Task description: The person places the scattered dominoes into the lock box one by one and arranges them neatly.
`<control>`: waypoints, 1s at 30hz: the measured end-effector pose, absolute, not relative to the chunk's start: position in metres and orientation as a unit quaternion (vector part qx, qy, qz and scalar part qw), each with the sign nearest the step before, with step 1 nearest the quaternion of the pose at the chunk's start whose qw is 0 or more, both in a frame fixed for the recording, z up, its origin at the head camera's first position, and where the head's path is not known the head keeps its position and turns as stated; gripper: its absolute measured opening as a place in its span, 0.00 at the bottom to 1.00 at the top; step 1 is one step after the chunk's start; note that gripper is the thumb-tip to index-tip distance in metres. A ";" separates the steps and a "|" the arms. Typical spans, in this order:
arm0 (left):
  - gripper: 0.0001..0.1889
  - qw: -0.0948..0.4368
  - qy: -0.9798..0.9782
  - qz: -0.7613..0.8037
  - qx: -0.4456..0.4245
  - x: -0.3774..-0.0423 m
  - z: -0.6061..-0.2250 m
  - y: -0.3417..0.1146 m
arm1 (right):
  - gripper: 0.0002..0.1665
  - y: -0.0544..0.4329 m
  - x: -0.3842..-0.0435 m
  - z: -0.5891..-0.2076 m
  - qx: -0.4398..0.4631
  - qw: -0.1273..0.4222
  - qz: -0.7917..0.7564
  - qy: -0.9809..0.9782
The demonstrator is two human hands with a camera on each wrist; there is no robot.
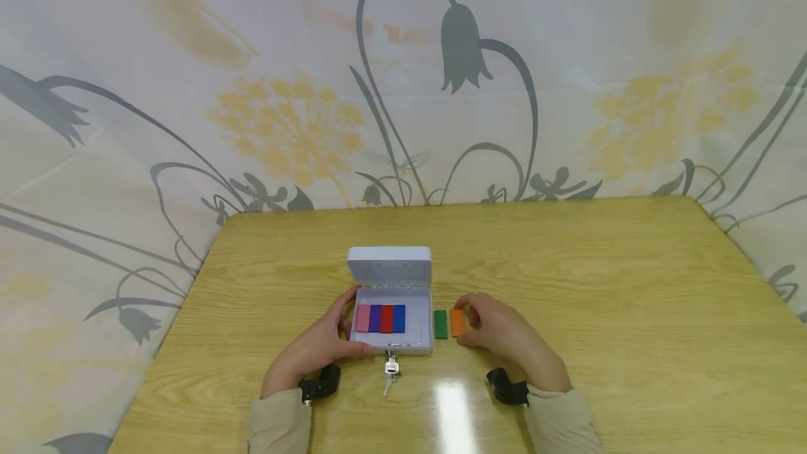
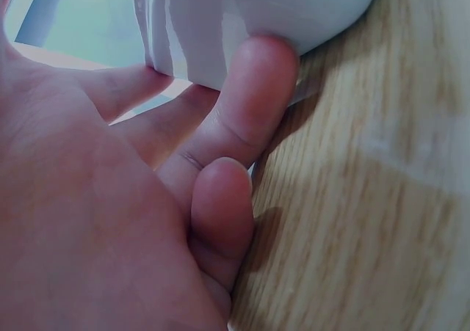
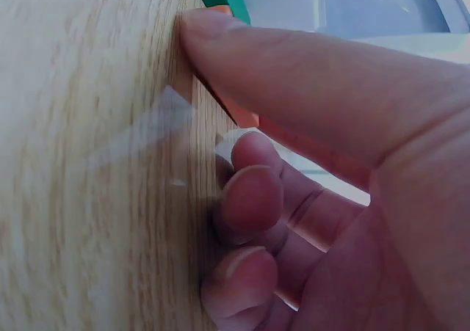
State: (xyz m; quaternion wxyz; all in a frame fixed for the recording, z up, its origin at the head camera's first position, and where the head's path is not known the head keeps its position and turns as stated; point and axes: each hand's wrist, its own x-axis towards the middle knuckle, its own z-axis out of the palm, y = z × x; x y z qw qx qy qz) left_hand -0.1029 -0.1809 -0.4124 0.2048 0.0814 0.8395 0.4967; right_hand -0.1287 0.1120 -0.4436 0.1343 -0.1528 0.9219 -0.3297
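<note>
R hand pinches orange block btwn thumb & fingers, just R of green block on table; both rect., plain-coloured. L hand grips white box by L side, thumb at front. Lid up; inside, 4 blocks side by side, L-R: pink, purple, red, blue. Keys at box front.
</note>
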 end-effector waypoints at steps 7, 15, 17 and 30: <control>0.52 0.208 0.832 0.508 0.084 -0.103 -0.415 -0.180 | 0.25 0.115 -0.127 -0.444 -0.137 0.136 -0.356 0.914; 0.52 0.204 0.839 0.498 0.082 -0.103 -0.411 -0.181 | 0.25 0.113 -0.129 -0.444 -0.151 0.145 -0.385 0.899; 0.52 0.205 0.839 0.497 0.082 -0.102 -0.411 -0.181 | 0.25 0.112 -0.129 -0.444 -0.156 0.148 -0.392 0.895; 0.54 0.198 0.843 0.494 0.078 -0.113 -0.446 -0.191 | 0.28 0.104 -0.131 -0.448 -0.121 0.127 -0.409 0.896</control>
